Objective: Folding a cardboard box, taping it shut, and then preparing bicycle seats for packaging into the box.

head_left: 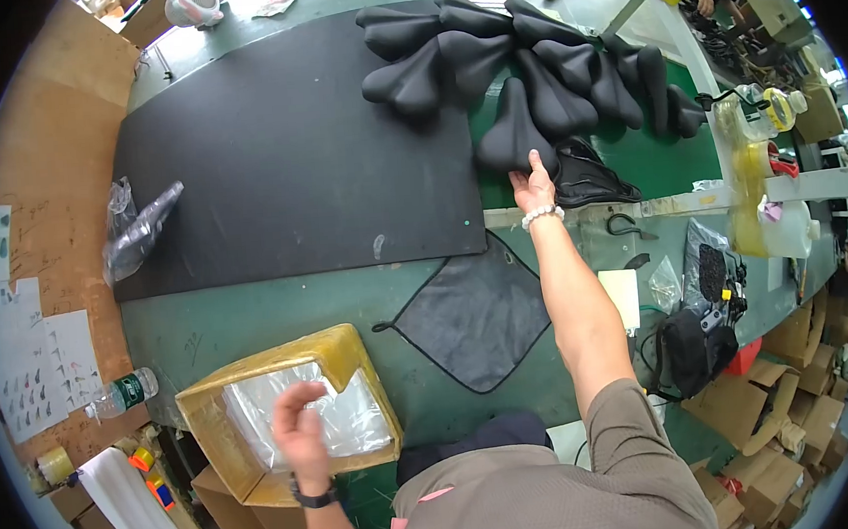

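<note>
Probably light and softly padded, the saddle (510, 133) sits beside the board (289, 156); the right hand (535, 188) pinches its wide end, a sound hold. The left hand (300, 432), loosely spread, hovers over the box (198, 410).

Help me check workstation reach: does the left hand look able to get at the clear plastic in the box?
Probably yes: the blurred left hand appears empty and over the open box, and nothing else visible blocks the clear plastic, though height is hard to judge.

Saddles (510, 136) behind box (293, 352) and cloth (472, 320)
</note>
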Motion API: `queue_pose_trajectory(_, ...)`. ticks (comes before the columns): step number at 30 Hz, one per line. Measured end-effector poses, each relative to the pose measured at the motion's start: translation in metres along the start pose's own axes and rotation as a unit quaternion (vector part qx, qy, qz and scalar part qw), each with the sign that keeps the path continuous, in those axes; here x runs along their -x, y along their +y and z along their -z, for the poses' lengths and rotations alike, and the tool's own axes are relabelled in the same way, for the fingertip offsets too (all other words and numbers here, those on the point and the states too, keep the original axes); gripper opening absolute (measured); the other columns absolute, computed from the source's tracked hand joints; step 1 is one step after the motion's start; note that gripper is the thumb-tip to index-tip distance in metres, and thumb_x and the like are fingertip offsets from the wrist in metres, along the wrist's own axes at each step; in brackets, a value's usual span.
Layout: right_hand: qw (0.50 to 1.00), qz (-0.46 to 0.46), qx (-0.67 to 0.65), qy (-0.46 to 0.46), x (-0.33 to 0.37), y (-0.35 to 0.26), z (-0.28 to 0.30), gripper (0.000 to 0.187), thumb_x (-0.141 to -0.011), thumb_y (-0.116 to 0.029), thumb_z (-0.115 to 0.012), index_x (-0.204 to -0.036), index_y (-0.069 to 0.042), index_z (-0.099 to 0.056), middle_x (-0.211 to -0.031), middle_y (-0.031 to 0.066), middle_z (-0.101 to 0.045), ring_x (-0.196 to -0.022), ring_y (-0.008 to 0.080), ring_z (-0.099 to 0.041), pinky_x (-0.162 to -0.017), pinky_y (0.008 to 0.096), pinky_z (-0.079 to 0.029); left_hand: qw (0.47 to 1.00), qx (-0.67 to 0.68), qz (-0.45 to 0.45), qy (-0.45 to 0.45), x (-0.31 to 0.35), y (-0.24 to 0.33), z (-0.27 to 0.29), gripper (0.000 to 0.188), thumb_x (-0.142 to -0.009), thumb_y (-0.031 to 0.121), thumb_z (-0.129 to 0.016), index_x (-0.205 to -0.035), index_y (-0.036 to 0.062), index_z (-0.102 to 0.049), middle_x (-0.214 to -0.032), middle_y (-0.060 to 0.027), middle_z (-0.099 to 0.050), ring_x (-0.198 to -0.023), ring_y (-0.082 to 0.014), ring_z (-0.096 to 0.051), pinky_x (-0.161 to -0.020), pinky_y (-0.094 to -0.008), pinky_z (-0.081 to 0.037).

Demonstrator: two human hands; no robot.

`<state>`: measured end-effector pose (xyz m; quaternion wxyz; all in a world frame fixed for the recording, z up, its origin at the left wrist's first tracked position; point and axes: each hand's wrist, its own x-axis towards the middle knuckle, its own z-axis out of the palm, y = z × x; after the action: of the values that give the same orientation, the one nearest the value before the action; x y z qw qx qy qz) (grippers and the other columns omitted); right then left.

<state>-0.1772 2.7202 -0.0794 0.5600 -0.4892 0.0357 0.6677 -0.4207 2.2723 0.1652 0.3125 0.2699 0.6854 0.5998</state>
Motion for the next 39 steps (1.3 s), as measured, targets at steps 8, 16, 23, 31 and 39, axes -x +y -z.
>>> queue_pose_trajectory(8, 0.971, -0.081, 0.174, -0.142, 0.184, -0.018, 0.099, 0.037, -0.093, -0.019, -0.070, -0.124, -0.003, -0.059, -0.112, 0.0055, -0.068, -0.093, 0.0176, -0.067, -0.082, 0.0343, -0.055, 0.979, -0.125, 0.116, -0.112, 0.005, -0.085, -0.138, 0.081, -0.087, 0.028, -0.075, -0.147, -0.0061, -0.033, -0.146, -0.0242, -0.043, -0.136, -0.0332, -0.043, -0.112, -0.0408, -0.034)
queue_pose_trajectory(16, 0.916, -0.143, 0.347, -0.138, 0.245, 0.005, 0.231, 0.057, -0.086, -0.024, -0.078, -0.132, -0.002, -0.052, -0.125, 0.0089, -0.062, -0.113, 0.0196, -0.061, -0.095, 0.0357, -0.051, 0.965, 0.014, 0.242, -0.099, 0.048, -0.201, -0.200, 0.082, -0.087, 0.035, -0.074, -0.144, -0.0065, -0.033, -0.140, -0.0236, -0.049, -0.127, -0.0315, -0.052, -0.108, -0.0393, -0.040)
queue_pose_trajectory(23, 0.875, -0.067, 0.458, -0.144, 0.250, 0.017, 0.231, 0.062, -0.081, -0.019, -0.083, -0.130, 0.003, -0.051, -0.124, 0.0120, -0.062, -0.113, 0.0212, -0.061, -0.099, 0.0322, -0.048, 0.943, 0.001, 0.323, -0.073, 0.046, -0.226, -0.193, 0.077, -0.086, 0.045, -0.072, -0.137, -0.0061, -0.044, -0.124, -0.0203, -0.062, -0.115, -0.0310, -0.061, -0.099, -0.0400, -0.047)
queue_pose_trajectory(31, 0.797, 0.051, 0.597, -0.081, 0.248, 0.029, 0.229, 0.066, -0.075, -0.022, -0.087, -0.123, 0.008, -0.053, -0.114, 0.0174, -0.067, -0.103, 0.0253, -0.065, -0.093, 0.0361, -0.051, 0.937, -0.155, 0.300, -0.087, 0.036, -0.205, -0.194, 0.077, -0.087, 0.057, -0.065, -0.132, -0.0022, -0.046, -0.125, -0.0257, -0.062, -0.117, -0.0392, -0.060, -0.099, -0.0440, -0.046)
queue_pose_trajectory(39, 0.764, 0.087, 0.638, -0.025, 0.262, 0.035, 0.201, 0.087, -0.072, -0.026, -0.089, -0.130, 0.011, -0.036, -0.122, 0.0270, -0.060, -0.110, 0.0319, -0.063, -0.094, 0.0374, -0.051, 0.944, -0.115, 0.296, -0.094, 0.036, -0.216, -0.190, 0.079, -0.086, 0.056, -0.067, -0.134, -0.0017, -0.044, -0.125, -0.0254, -0.062, -0.116, -0.0390, -0.060, -0.098, -0.0436, -0.046)
